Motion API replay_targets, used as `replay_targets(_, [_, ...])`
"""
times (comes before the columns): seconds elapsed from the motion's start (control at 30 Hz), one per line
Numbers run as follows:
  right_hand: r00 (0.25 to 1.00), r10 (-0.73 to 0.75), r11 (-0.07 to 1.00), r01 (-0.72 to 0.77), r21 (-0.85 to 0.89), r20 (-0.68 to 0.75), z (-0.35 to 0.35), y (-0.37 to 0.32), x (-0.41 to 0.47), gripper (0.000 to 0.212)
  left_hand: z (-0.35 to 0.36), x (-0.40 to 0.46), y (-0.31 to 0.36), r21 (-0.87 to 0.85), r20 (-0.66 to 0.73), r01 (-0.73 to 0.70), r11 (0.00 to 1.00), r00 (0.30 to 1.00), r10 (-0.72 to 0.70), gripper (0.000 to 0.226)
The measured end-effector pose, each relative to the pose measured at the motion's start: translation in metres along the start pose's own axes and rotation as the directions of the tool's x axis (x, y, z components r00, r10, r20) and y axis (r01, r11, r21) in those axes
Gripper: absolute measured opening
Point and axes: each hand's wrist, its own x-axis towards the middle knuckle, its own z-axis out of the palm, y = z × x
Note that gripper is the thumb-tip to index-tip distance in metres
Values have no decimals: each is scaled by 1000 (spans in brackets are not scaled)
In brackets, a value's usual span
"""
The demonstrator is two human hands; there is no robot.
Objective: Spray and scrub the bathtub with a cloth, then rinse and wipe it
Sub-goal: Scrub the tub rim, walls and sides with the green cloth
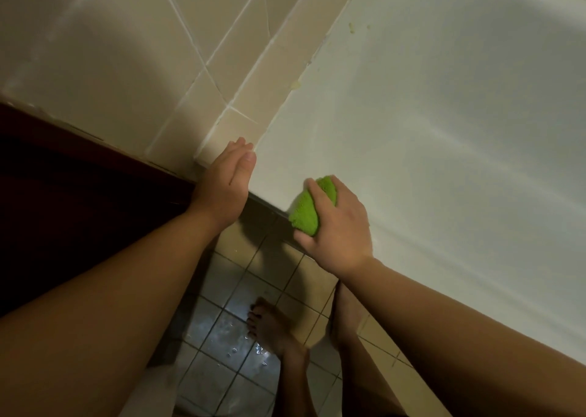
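Our right hand is wrapped around a bunched green cloth and presses it onto the flat rim of the white bathtub, at the corner nearest us where the rim meets the tiled ledge. Our left hand grips nothing; its fingers lie straight, braced against the end of that ledge just beside the tub's corner. We judge this to be scrubbing or wiping of the rim, though which one we cannot tell. To do it well, we should keep the cloth flat under the palm, work along the rim away from the corner in overlapping strokes, and push into the seam where tub and tile meet, since small yellowish marks show on the rim further along. The braced left hand should stay put so we can lean without slipping; the floor tiles near our bare feet glisten as if wet. The tub's basin and drain are cut off, no spray bottle or tap is in view, and dim light hides whether the rim is wet or soapy.
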Motion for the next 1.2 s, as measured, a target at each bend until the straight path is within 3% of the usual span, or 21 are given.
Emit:
replay_targets(0.13, [999,-9,999,10,36,-45,4,-40,49,86,-2,3,1,24,-16,22,999,1000,-21,51])
replay_targets(0.3, [980,167,963,-139,229,-107,-12,-44,101,86,-3,4,1,8,-18,14,1000,1000,-14,64])
replay_targets(0.43, [993,81,976,-60,209,-89,-14,-38,85,83,1,7,2,27,-38,-4,1000,999,5,65])
replay_targets(0.63, [985,-41,972,79,222,-168,-2,-28,86,53,10,21,1,133,-35,-64,989,997,70,60])
replay_targets(0.83, [974,-54,985,88,145,-222,-7,-36,125,56,18,52,-1,226,-68,-134,965,986,153,58])
replay_targets(1.0, [956,-161,970,199,138,-247,1,-14,110,56,28,73,4,293,-136,-132,947,975,177,58])
replay_targets(1.2, [940,-130,985,159,68,-317,-21,-15,190,51,39,86,13,415,-218,-93,905,956,198,63])
